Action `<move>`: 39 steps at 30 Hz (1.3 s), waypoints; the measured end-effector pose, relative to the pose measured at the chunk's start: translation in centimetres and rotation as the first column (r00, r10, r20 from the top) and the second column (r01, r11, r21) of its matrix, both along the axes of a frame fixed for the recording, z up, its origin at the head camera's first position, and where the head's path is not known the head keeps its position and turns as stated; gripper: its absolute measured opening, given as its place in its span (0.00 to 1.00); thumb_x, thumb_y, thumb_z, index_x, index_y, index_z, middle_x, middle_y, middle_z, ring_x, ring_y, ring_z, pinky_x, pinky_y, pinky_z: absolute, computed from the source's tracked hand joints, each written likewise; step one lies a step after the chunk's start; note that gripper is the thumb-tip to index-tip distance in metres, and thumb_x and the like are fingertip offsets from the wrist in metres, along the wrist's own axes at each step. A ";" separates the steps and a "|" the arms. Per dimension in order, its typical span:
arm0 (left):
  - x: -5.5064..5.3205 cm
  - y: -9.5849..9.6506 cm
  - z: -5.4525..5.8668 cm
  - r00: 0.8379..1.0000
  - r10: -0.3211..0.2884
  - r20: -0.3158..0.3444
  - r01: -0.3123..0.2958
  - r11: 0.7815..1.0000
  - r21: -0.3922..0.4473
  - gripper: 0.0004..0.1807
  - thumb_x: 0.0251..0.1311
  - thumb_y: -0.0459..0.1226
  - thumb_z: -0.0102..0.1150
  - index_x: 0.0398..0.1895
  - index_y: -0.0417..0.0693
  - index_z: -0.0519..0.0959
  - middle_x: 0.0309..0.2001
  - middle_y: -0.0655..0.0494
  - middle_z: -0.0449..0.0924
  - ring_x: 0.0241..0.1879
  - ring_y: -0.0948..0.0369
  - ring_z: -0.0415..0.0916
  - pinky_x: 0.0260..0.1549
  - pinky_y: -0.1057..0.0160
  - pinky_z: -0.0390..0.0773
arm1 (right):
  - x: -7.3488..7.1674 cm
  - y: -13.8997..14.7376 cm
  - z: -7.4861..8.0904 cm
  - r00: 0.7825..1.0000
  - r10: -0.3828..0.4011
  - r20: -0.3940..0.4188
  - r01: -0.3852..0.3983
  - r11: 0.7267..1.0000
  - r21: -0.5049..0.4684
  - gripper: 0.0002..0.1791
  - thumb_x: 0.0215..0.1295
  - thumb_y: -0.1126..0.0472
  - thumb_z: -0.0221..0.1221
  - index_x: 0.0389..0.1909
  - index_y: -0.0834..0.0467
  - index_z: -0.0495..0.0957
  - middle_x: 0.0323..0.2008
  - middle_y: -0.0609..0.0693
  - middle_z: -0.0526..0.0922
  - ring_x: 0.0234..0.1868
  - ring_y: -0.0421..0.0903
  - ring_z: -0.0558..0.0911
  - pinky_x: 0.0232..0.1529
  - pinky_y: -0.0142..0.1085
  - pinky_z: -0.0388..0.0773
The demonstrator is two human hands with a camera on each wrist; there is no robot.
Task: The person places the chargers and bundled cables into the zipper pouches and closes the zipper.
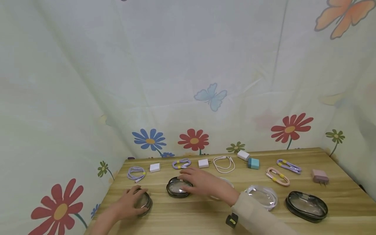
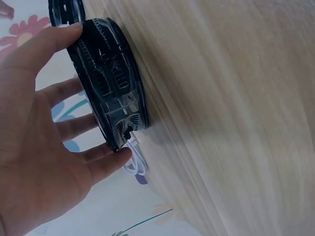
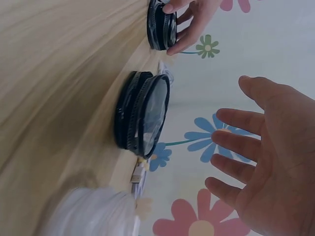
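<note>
At the left of the table my left hand [image 1: 127, 205] grips a small oval zip case [image 1: 144, 202] with black edging and a see-through top. In the left wrist view, the thumb and fingers span the black side of this zip case [image 2: 106, 83], which stands on the wood. My right hand [image 1: 202, 184] hovers over the right side of a second black-edged zip case [image 1: 177, 187]. The right wrist view shows the right hand [image 3: 280, 162] with fingers spread and nothing in it, apart from the second case [image 3: 140, 115].
Behind the hands lie a coiled purple cable [image 1: 135, 173], another purple cable [image 1: 181, 164], white plug adapters [image 1: 154, 167] and a white cable [image 1: 224, 164]. To the right are a white-edged case [image 1: 262, 196], a larger black case [image 1: 306, 206], a teal adapter [image 1: 253, 163] and a pink adapter [image 1: 320, 176].
</note>
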State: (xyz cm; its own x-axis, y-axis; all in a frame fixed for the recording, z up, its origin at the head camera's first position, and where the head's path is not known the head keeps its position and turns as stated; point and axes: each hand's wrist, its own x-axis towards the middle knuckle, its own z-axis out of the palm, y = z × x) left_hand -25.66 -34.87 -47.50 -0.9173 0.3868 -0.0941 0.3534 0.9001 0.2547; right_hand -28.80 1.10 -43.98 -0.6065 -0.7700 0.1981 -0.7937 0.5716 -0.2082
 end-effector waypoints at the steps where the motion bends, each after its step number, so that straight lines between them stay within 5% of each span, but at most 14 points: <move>1: 0.0 0.0 0.0 1.000 0.003 -0.003 -0.003 1.000 0.004 0.42 0.57 0.56 0.72 0.69 0.45 0.71 0.69 0.33 0.63 0.61 0.24 0.62 0.52 0.26 0.69 | -0.1 -0.3 0.2 1.000 0.002 -0.006 -0.002 1.000 0.005 0.26 0.78 0.43 0.52 0.69 0.52 0.74 0.71 0.51 0.71 0.73 0.50 0.67 0.71 0.43 0.65; 16: -0.1 -0.2 -0.2 0.997 0.061 -0.056 -0.060 0.998 0.019 0.41 0.50 0.57 0.76 0.65 0.50 0.75 0.64 0.40 0.66 0.57 0.34 0.67 0.48 0.34 0.75 | -1.6 -4.6 1.8 0.999 0.041 -0.013 -0.040 0.997 0.072 0.28 0.78 0.40 0.49 0.70 0.49 0.73 0.71 0.49 0.72 0.73 0.48 0.68 0.72 0.40 0.64; 39: 0.0 -0.2 -0.7 0.989 -0.007 -0.145 0.017 0.998 0.067 0.41 0.46 0.54 0.80 0.62 0.46 0.75 0.61 0.36 0.67 0.52 0.36 0.70 0.46 0.37 0.77 | -5.7 -9.9 1.1 0.986 0.009 0.168 -0.006 1.000 -0.018 0.25 0.78 0.42 0.51 0.68 0.48 0.75 0.67 0.45 0.76 0.69 0.44 0.73 0.69 0.37 0.67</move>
State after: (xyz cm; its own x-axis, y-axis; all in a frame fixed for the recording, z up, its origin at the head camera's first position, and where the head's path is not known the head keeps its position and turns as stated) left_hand -25.62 -35.07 -48.16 -0.9145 0.3991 0.0658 0.4019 0.8777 0.2609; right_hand -34.51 -8.82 -42.85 -0.6261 -0.7723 0.1075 -0.7512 0.5605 -0.3487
